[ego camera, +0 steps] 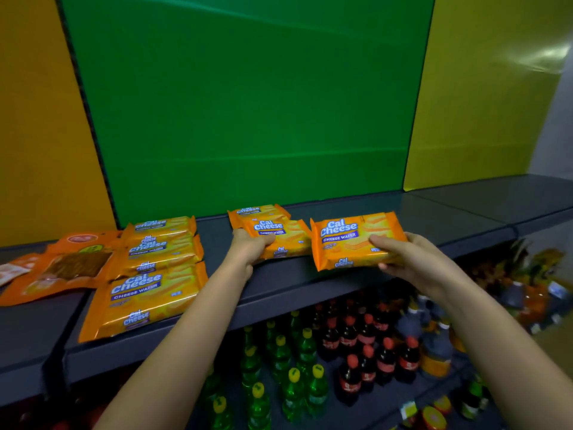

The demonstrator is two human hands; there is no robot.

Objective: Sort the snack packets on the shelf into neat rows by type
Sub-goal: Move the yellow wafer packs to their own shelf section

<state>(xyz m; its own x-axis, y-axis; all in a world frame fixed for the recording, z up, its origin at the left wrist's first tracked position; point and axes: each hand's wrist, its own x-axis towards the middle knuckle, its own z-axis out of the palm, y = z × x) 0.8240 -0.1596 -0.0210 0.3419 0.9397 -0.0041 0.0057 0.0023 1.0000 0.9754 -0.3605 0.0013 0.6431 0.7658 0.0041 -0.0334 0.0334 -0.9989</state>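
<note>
Head view: the right hand [414,259] pinches a wafer packet [344,242] by its right end, thumb above, fingers beneath, over the shelf [434,220] front edge; long axis left-right, label up. The left hand [248,247] grips a second packet [286,238] with curled fingers; it lies likewise on the shelf.

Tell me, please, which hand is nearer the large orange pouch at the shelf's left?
Left. The left hand grips a wafer packet right of the large orange pouch, beyond the wafer row; the right hand holds a second packet farther right.
</note>
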